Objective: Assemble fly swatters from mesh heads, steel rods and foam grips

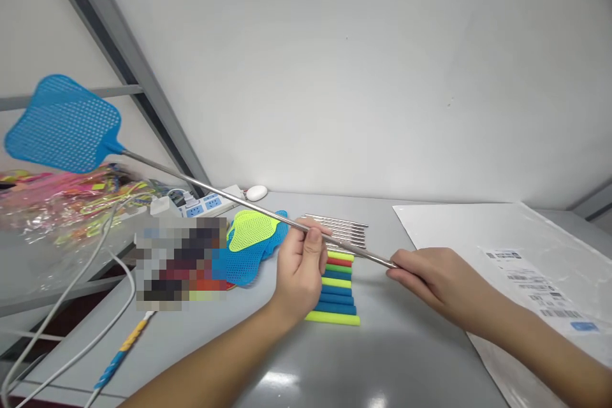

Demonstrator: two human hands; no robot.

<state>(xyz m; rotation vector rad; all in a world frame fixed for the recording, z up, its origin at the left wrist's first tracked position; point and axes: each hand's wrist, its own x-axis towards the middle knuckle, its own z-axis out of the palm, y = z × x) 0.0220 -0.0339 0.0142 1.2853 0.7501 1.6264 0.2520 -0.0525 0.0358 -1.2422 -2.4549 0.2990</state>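
Note:
A fly swatter with a blue perforated head (64, 124) and a long metal rod (229, 196) slants across the view, its head high at the left. My left hand (303, 264) is closed round the middle of the rod, thumb on top. At the rod's lower right end, my right hand (423, 274) pinches the tip between thumb and fingers. Beneath my left hand lies a row of coloured tubes (337, 299) in yellow-green, blue, green and red, partly hidden by it. Several thin metal rods (347, 229) lie behind them. Loose swatter heads (253, 233), yellow-green and blue, are stacked to the left.
A white plastic mailing bag (459, 229) with printed labels covers the right of the grey table (382, 357). At the left are a power strip (210, 203), white cables (108, 229), a white mouse (257, 192) and a shelf with plastic-wrapped goods (62, 204). One patch is pixelated.

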